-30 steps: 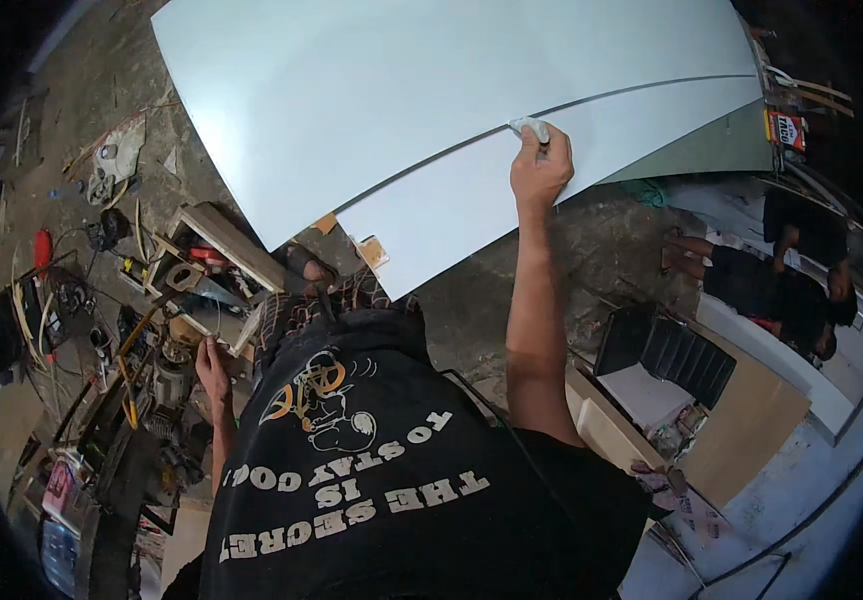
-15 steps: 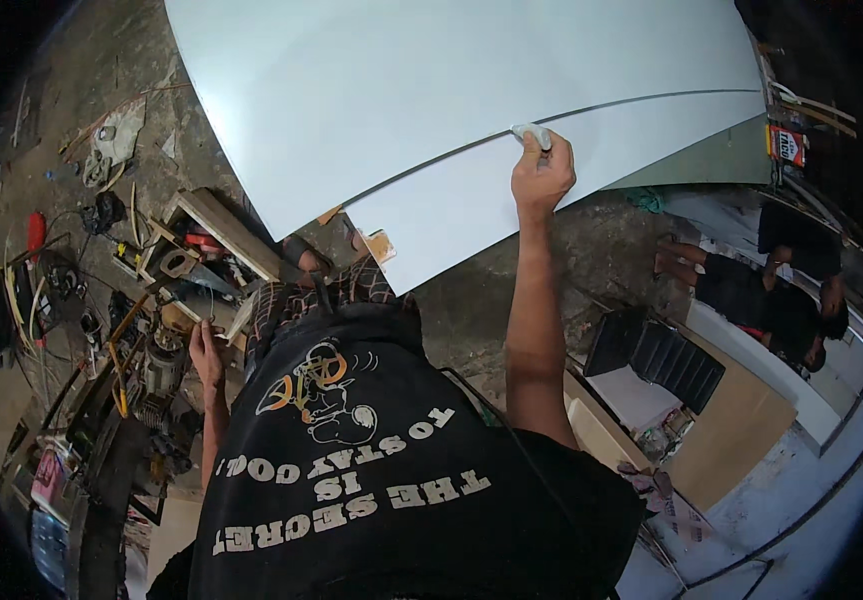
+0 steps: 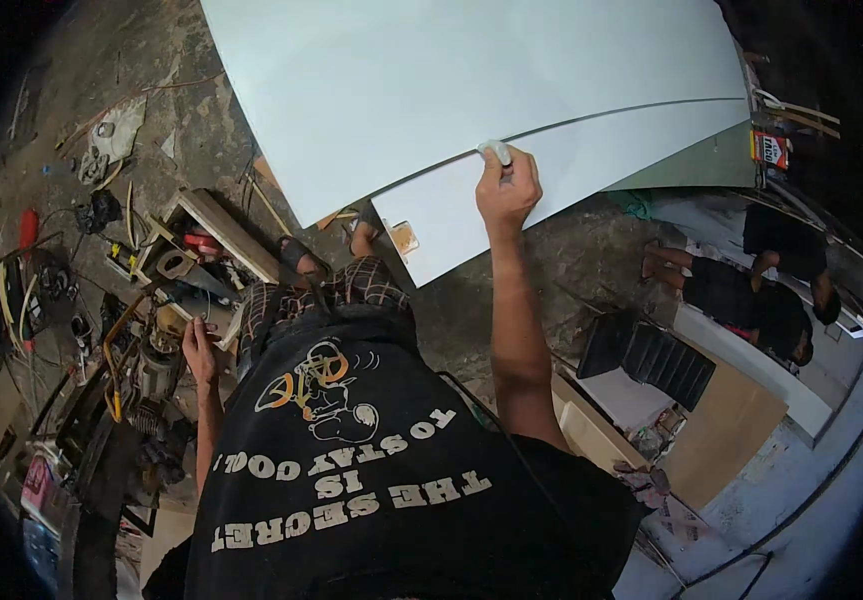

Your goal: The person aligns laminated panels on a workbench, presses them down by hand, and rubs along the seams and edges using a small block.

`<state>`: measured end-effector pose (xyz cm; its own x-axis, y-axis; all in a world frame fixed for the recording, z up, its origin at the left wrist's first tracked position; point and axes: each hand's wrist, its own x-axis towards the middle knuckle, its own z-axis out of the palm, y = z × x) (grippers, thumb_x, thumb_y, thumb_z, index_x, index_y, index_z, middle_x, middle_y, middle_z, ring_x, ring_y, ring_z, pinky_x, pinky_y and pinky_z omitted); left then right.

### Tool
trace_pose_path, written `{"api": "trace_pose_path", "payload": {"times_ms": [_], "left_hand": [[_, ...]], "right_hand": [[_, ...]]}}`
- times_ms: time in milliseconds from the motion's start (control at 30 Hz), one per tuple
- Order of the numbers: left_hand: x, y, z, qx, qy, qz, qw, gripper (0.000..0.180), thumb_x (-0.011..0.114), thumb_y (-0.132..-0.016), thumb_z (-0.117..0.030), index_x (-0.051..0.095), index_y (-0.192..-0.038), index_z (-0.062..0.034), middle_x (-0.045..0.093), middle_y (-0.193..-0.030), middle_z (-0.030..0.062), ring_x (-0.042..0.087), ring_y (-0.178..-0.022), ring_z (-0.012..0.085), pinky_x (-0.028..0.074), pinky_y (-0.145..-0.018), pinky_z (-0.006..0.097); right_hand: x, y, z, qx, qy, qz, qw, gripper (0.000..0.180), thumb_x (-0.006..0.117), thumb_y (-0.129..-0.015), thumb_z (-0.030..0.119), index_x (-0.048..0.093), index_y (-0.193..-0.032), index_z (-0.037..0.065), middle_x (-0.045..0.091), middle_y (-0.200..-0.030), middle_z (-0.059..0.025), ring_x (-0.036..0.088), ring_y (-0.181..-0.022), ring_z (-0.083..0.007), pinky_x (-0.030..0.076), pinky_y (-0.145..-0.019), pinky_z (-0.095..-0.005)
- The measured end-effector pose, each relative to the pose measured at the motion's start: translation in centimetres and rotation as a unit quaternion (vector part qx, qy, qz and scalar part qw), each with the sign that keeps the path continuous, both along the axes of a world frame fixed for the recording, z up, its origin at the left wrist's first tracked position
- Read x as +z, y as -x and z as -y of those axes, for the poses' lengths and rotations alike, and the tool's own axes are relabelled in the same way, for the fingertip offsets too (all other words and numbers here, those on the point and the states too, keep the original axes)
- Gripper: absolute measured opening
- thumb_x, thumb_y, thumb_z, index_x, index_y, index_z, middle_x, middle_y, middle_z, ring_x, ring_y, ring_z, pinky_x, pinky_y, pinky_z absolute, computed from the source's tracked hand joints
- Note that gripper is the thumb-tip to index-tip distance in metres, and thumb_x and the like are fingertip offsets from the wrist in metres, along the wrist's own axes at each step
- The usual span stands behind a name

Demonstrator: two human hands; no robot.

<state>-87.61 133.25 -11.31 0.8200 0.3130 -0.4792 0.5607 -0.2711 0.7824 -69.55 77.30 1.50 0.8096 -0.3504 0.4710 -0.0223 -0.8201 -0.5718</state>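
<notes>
My right hand (image 3: 509, 198) is closed on a pale, crumpled wad of cloth (image 3: 494, 150). It presses the wad at the dark seam between a large white panel (image 3: 471, 70) and a narrower white strip (image 3: 571, 165). A brownish bare patch (image 3: 404, 236) marks the strip's near left corner. Down at my left side, my left hand (image 3: 199, 350) hangs with its fingers loosely stretched, nothing visible in it. Closest to that hand is a wooden box (image 3: 226, 235) with tools inside.
A greenish board (image 3: 686, 155) lies under the strip's right part, with a red and white can (image 3: 771, 150) beside it. Machine parts and cables (image 3: 156, 360) clutter the left floor. Two people (image 3: 766, 290) are at the right, beyond a black chair (image 3: 651, 360).
My right hand has slid the wad leftward along the seam, toward the strip's near end. The view has shifted slightly, and my left hand stays low at my side.
</notes>
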Motion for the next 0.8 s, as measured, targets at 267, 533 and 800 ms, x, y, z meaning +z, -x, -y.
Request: {"api": "trace_pose_path", "payload": {"times_ms": [267, 533, 800], "left_hand": [[-0.6, 1.9, -2.9, 0.052, 0.047, -0.024, 0.997, 0.041, 0.052, -0.107, -0.040, 0.064, -0.106, -0.0012, 0.064, -0.079, 0.0027, 0.053, -0.065, 0.0085, 0.043, -0.060, 0.029], [-1.9, 2.8, -4.6, 0.029, 0.006, -0.017, 0.999, 0.045, 0.052, -0.105, -0.043, 0.065, -0.107, -0.0001, 0.063, -0.076, 0.0041, 0.057, -0.068, 0.0128, 0.044, -0.064, 0.031], [-1.6, 2.2, -2.6, 0.026, 0.007, -0.006, 1.000, 0.048, 0.050, -0.106, -0.046, 0.065, -0.115, -0.0016, 0.064, -0.085, 0.0066, 0.060, -0.073, 0.0155, 0.049, -0.069, 0.037]], "right_hand": [[0.0, 1.8, -4.3, 0.016, -0.030, 0.018, 0.999, 0.016, 0.076, -0.087, 0.013, 0.069, -0.094, 0.000, 0.065, -0.081, -0.0117, 0.062, -0.064, -0.0239, 0.049, -0.059, -0.0370], [0.1, 1.1, 3.3, -0.128, -0.622, 0.113, 0.764, 0.015, 0.064, -0.100, 0.017, 0.062, -0.103, 0.002, 0.065, -0.087, -0.0063, 0.056, -0.070, -0.0113, 0.047, -0.066, -0.0270], [0.4, 1.5, 5.8, -0.051, -0.809, 0.123, 0.572, 0.017, 0.066, -0.099, 0.022, 0.061, -0.099, 0.005, 0.063, -0.087, -0.0043, 0.055, -0.070, -0.0091, 0.050, -0.068, -0.0258]]}}
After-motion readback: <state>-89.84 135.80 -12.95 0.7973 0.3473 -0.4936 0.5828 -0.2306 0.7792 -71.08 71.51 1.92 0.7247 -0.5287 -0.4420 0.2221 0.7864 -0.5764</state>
